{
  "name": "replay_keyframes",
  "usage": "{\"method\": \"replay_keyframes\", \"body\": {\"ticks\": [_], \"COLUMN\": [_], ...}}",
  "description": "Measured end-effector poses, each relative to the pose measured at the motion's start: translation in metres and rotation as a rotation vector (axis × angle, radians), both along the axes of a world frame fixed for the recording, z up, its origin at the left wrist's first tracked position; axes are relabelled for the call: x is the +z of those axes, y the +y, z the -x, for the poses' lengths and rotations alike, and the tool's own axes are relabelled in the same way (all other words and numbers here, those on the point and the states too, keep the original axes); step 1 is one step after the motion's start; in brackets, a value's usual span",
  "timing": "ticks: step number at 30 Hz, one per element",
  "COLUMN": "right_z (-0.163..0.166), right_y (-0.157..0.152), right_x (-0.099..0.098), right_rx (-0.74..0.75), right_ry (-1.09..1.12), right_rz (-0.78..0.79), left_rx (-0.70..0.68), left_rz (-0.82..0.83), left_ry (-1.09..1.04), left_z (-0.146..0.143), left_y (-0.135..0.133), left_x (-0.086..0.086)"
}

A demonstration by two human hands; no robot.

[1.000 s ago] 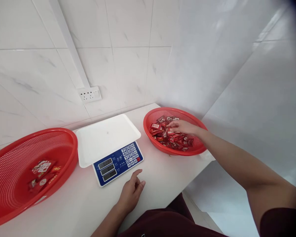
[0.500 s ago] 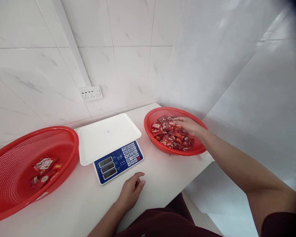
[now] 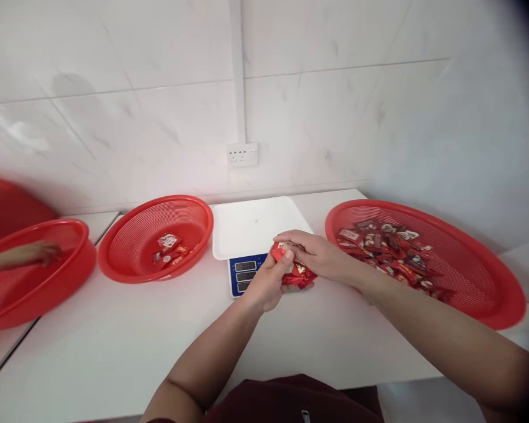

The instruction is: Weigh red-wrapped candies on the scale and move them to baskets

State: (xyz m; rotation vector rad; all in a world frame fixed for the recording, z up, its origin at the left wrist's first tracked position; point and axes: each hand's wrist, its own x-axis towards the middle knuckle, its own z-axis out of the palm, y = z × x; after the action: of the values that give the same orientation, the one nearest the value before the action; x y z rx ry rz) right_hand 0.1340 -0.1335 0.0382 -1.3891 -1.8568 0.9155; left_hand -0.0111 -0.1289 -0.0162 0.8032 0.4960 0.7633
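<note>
White socket (image 3: 242, 155) below white conduit (image 3: 238, 76)

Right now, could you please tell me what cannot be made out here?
All in the head view:
Packets held: number hidden by the left hand and right hand.
Scale: keypad hidden behind the hands and packets; display digits too small.
Co-worker's hand: too blurred to show any hold.
Basket by that hand: cut by left edge.

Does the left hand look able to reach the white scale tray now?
Probably yes: nothing seems to block the left hand from the white tray, though that hand holds red packets.
</note>
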Motion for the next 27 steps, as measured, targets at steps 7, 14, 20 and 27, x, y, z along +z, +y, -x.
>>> {"method": "replay_keyframes", "body": {"ticks": [7, 14, 20, 27], "right_z": [0.025, 0.033, 0.036, 0.035], "right_y": [0.035, 0.054, 0.066, 0.087], "right_x": [0.001, -0.005, -0.010, -0.026], "right_rx": [0.035, -0.101, -0.183, -0.259], "right_ry": [0.309, 0.335, 0.515, 0.486], "right_rz": [0.177, 0.217, 0.337, 0.299], "left_rx": [0.230, 0.232, 0.269, 0.392], "left_rz": [0.082, 0.245, 0.332, 0.420], "left_ry": [-0.031, -0.137, -0.178, -0.234], "left_z": [0.027, 0.039, 0.043, 0.046], "left_y": [0.034, 0.051, 0.057, 0.062], "left_x": [0.003, -0.003, 0.001, 0.006]}}
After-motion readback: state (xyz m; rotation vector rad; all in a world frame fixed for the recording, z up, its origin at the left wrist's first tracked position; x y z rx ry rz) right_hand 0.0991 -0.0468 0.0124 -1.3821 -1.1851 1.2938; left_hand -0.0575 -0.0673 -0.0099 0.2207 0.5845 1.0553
